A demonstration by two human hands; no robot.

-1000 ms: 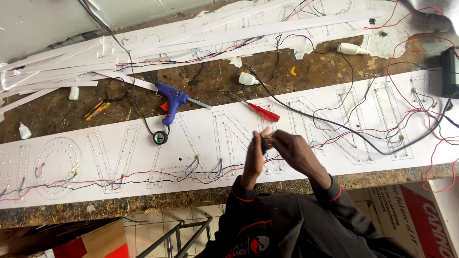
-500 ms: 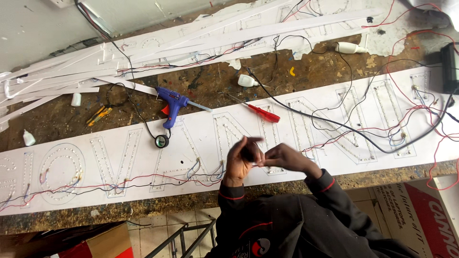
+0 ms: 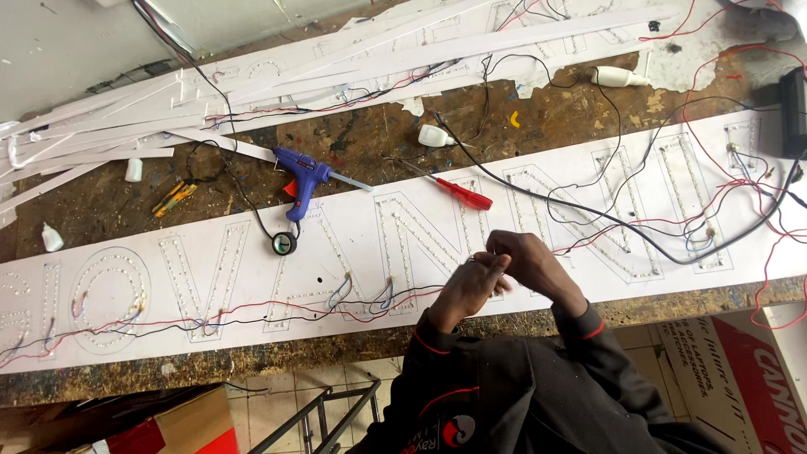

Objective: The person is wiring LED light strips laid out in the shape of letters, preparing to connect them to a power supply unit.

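both hands meet just above the white sign panel [image 3: 252, 277], left hand [image 3: 469, 288] nearer the body, right hand [image 3: 528, 262] beyond it. their fingers pinch something thin between them, too small to tell. the red and black wires [image 3: 353, 304] run leftward along the panel's long axis.

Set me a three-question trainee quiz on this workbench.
1. True or false: the red-handled screwdriver is held in a hand.
2. The glue gun is: A blue, B green, C yellow?
3. Over what do the left hand and right hand meet?
Key: 1 false, it lies loose; 2 A; 3 the white lettered panel.
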